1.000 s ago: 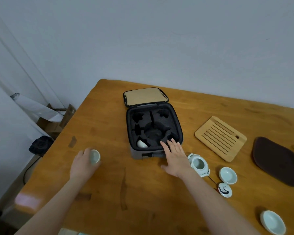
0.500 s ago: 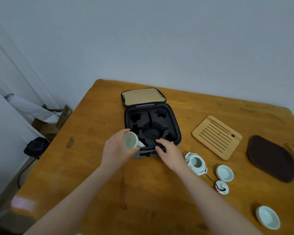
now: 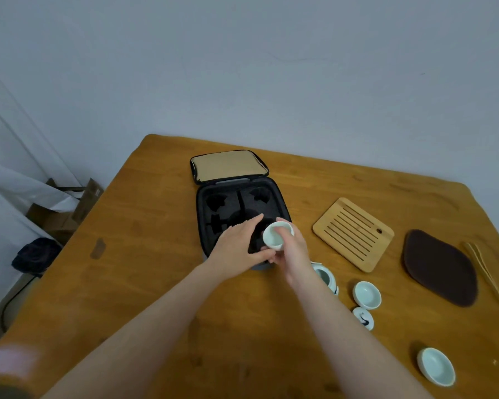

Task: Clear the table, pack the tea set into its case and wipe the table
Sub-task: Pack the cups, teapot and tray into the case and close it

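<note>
A pale celadon teacup (image 3: 278, 237) hangs tilted over the near right corner of the open black foam-lined case (image 3: 281, 205). My right hand (image 3: 293, 253) curls its fingers round the cup from the right. My left hand (image 3: 236, 246) meets it from the left, thumb under the cup and fingers stretched over the foam. The case's tan-lined lid (image 3: 229, 167) lies flat behind it. A white teapot (image 3: 324, 276) sits partly hidden behind my right forearm. Two more teacups (image 3: 367, 294) (image 3: 436, 367) and a small lid (image 3: 363, 318) rest on the wooden table (image 3: 144, 254).
A slatted bamboo tray (image 3: 353, 233) lies right of the case. Further right are a dark brown mat (image 3: 440, 266) and bamboo tongs (image 3: 484, 269). Cardboard boxes (image 3: 69, 208) and a dark bag (image 3: 35, 254) are on the floor left of the table.
My left hand carried the teacup from the table's left side over to the case. My right hand lifted off the case's front edge and took hold of the cup.
</note>
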A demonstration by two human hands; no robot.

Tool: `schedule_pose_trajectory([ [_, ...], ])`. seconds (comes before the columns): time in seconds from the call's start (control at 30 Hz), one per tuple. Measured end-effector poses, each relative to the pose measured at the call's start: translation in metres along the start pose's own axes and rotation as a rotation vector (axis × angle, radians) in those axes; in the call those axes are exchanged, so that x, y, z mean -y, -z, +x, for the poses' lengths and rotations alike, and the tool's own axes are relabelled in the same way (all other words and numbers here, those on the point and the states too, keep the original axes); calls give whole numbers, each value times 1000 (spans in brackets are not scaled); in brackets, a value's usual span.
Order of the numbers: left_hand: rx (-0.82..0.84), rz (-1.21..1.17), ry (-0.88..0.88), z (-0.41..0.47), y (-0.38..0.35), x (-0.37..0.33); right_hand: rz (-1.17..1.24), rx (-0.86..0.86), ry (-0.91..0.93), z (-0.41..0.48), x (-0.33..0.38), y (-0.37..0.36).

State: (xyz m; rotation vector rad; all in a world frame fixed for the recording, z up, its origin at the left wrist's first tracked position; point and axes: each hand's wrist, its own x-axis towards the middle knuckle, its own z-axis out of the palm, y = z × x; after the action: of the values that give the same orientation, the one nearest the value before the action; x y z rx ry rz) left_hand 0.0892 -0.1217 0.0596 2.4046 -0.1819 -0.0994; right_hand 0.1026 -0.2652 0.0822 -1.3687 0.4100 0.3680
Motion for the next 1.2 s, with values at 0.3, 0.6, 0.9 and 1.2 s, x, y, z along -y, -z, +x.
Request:
schedule_pose_trajectory([
  [0.3, -23, 607, 183, 4, -20, 59, -835, -329, 111, 45, 6, 5],
  [0.6, -76, 641, 160, 5, -29, 65, -1513, -349, 239, 54, 4, -16],
  [0.9, -189, 647, 129, 6, -36, 71, -1450, -250, 168, 63, 2, -37],
  [1.2, -223, 660, 91, 7, -40, 76, -1408, -70, 242, 55, 5, 0],
])
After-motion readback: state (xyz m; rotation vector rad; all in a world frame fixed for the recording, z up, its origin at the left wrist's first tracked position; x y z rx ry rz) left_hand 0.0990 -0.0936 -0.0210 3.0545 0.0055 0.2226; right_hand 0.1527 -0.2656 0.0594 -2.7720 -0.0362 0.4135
